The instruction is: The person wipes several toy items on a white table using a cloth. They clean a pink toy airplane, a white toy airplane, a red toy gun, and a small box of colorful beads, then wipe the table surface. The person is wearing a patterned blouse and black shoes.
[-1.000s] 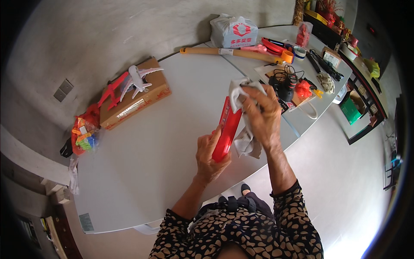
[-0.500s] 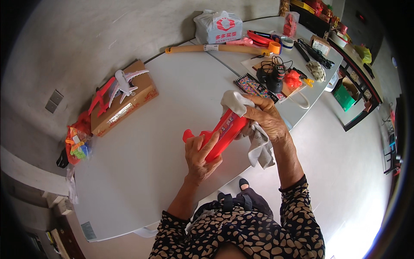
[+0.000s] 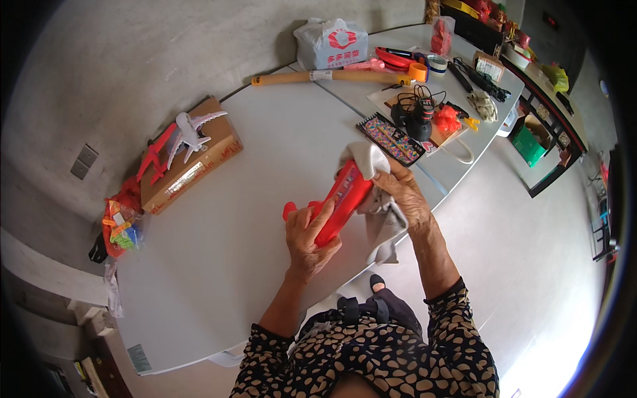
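Observation:
Above the table's near edge, my left hand (image 3: 308, 244) is closed round the lower end of a long red plastic toy (image 3: 349, 203). It has a lettered strip along its side, and a rounded red knob sticks out beyond my left fingers. The toy is tilted, its upper end pointing away and to the right. In my right hand (image 3: 406, 196) is a pale grey cloth (image 3: 386, 232), gripped by thumb and fingers. Part of the cloth folds over the toy's upper end and hides it; the rest hangs below my right hand.
On the grey table (image 3: 199, 265), a cardboard box (image 3: 199, 176) at the left bears toy planes (image 3: 191, 132). A cardboard tube (image 3: 292, 78) lies at the back by a white plastic bag (image 3: 332, 45). A patterned notebook (image 3: 390, 138) and a black corded tool (image 3: 419, 121) are beyond my hands.
My right hand has shifted slightly left and down with the cloth, whose hanging part has swung left. The left hand still holds the red toy in nearly the same place.

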Motion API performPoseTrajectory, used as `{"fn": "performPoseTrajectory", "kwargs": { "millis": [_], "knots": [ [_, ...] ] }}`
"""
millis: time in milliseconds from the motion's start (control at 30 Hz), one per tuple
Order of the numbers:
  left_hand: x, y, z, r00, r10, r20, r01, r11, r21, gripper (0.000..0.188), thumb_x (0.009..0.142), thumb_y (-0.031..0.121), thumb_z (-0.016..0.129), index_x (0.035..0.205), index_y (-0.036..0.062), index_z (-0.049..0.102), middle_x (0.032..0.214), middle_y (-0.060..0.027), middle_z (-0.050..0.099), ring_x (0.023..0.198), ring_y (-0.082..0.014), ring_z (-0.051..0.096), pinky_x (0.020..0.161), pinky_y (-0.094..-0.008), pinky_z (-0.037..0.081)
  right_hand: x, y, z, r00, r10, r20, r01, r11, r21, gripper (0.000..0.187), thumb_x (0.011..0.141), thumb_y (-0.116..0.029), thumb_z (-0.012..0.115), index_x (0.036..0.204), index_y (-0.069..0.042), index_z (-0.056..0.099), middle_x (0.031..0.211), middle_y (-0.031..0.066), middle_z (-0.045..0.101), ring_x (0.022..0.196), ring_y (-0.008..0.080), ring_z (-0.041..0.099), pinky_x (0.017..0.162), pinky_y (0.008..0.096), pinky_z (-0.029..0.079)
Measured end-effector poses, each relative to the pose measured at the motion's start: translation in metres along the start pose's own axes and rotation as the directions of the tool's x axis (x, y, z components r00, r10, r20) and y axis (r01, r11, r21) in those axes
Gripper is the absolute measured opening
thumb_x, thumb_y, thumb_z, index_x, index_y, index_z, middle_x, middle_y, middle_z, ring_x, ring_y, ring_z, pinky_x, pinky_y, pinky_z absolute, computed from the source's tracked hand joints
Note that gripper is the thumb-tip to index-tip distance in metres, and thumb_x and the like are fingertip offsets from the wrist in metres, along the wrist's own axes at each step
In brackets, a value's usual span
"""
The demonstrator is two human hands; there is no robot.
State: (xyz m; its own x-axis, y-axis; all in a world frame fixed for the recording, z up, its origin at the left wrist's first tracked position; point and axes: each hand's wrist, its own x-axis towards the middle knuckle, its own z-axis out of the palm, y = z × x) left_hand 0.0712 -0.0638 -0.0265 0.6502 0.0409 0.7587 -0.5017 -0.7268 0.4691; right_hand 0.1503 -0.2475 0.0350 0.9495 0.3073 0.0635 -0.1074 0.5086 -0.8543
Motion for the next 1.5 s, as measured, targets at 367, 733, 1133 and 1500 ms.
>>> {"fn": "performPoseTrajectory", "kwargs": {
  "millis": [367,733,1133,1500],
  "knots": [
    [-0.002,-0.005,-0.003,0.999,0.032,0.002,-0.032,0.996,0.087,0.069,0.054,0.004,0.072,0.121,0.0184,0.065,0.091,-0.0035,0.054,0.083,-0.0236,0.048,0.078,-0.0373,0.043,0.004,0.009,-0.011,0.993,-0.045,-0.110,0.059,0.989,0.135,0.027,0.086,-0.005,0.063,0.113,0.000,0.064,0.099,0.0075,0.067,0.086,0.0160,0.064,0.074,0.0302,0.054],
    [-0.012,0.004,0.012,0.979,-0.147,0.139,0.079,0.910,0.408,0.065,0.056,0.011,0.075,0.118,0.0122,0.058,0.094,-0.0034,0.059,0.089,-0.0254,0.055,0.075,-0.0409,0.040,-0.011,0.042,0.013,0.739,-0.518,0.431,0.301,-0.318,-0.899,0.038,0.064,-0.014,0.075,0.102,-0.014,0.070,0.120,0.0023,0.055,0.095,0.0294,0.052,0.075,0.0382,0.050],
    [-0.027,-0.011,0.014,0.951,-0.216,0.220,0.106,0.899,0.424,0.048,0.061,0.020,0.075,0.106,0.0091,0.060,0.097,-0.0038,0.060,0.094,-0.0244,0.053,0.076,-0.0394,0.037,-0.037,0.091,0.009,0.794,-0.451,0.407,0.384,-0.148,-0.912,0.028,0.072,-0.020,0.071,0.099,-0.018,0.067,0.103,0.0037,0.060,0.089,0.0283,0.057,0.066,0.0393,0.054],
    [-0.008,-0.011,-0.012,0.885,-0.300,0.357,0.121,0.887,0.445,0.077,0.057,0.054,0.079,0.123,0.0198,0.058,0.112,-0.0036,0.057,0.107,-0.0254,0.051,0.092,-0.0489,0.034,0.016,0.090,-0.027,0.786,-0.552,0.277,0.268,-0.100,-0.958,0.026,0.077,-0.017,0.067,0.103,-0.022,0.068,0.115,0.0029,0.059,0.098,0.0330,0.054,0.073,0.0433,0.050]
  ]
}}
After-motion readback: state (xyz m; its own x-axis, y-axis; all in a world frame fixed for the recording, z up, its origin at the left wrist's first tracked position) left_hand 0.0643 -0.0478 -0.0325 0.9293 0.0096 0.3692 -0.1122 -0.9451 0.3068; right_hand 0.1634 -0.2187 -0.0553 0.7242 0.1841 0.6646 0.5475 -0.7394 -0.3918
